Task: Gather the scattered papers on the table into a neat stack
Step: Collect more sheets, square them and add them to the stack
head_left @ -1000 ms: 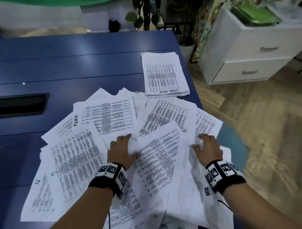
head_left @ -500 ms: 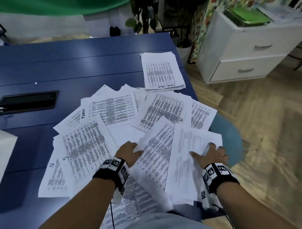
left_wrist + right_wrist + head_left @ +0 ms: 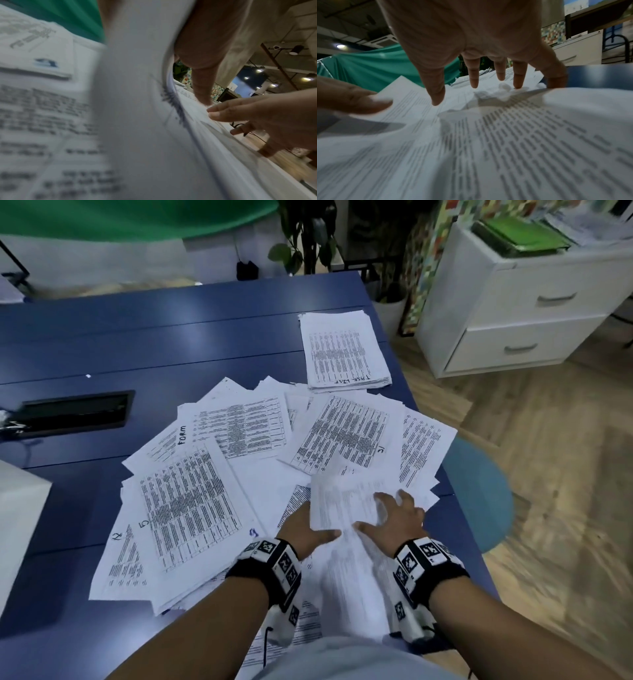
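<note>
Hands mid-gather on scattered papers [image 3: 219, 487], near-right part of blue table [image 3: 171, 337]; most sheets still fanned out.

Biggest risk: the fan overlaps loosely and reaches the table's right edge, so a sideways sweep could push sheets off or crumple them. The neat stack [image 3: 346, 350] at the far right edge could get knocked askew if the fan is shoved toward it. The lifted sheet [image 3: 346, 501] bows and could crease. Right hand [image 3: 394, 520]: fingers spread, tips pressing down on paper. Left hand [image 3: 305, 530]: fingers hidden under the lifted sheet, only thumb shows on top, looks like a pinch. Wrist views blurred; print unreadable. Sheets nearest the body cut off.
</note>
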Motion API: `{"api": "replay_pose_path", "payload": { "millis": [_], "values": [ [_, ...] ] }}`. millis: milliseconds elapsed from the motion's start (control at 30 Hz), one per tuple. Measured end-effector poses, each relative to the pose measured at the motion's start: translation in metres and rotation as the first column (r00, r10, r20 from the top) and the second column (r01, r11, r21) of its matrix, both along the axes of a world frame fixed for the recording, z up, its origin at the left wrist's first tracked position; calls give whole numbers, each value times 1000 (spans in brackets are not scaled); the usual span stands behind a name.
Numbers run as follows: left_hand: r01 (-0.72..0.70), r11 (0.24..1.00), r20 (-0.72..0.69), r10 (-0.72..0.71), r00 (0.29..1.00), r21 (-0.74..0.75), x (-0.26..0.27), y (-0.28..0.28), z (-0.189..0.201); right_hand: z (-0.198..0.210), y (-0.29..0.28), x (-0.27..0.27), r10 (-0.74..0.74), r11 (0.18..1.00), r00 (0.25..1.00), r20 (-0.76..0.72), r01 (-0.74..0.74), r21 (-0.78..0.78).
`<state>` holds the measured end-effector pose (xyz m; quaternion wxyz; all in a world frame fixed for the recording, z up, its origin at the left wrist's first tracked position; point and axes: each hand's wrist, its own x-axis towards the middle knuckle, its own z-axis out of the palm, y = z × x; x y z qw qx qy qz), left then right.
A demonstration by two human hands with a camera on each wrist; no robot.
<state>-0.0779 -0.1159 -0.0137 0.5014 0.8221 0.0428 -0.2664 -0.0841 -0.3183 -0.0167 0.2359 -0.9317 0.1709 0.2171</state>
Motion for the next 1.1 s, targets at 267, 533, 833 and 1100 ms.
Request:
{"api": "replay_pose_path", "payload": {
  "millis": [267, 533, 833, 1100],
  "values": [
    [-355, 928, 96, 346, 933, 109, 12, 29, 9, -2, -26, 4, -220, 976, 950, 223, 216, 43],
    [-713, 643, 137, 708, 693, 281, -1, 129, 23, -1, 28, 7, 401, 911, 901, 168, -411, 33],
    [-504, 509, 87, 639, 765, 698, -40, 203, -18, 0, 87, -3, 559, 825, 829, 7, -557, 94],
    [-544, 475, 126, 662, 739, 692, -26, 238, -21, 1, 63, 22, 182, 954, 978, 99, -200, 223]
  ]
}}
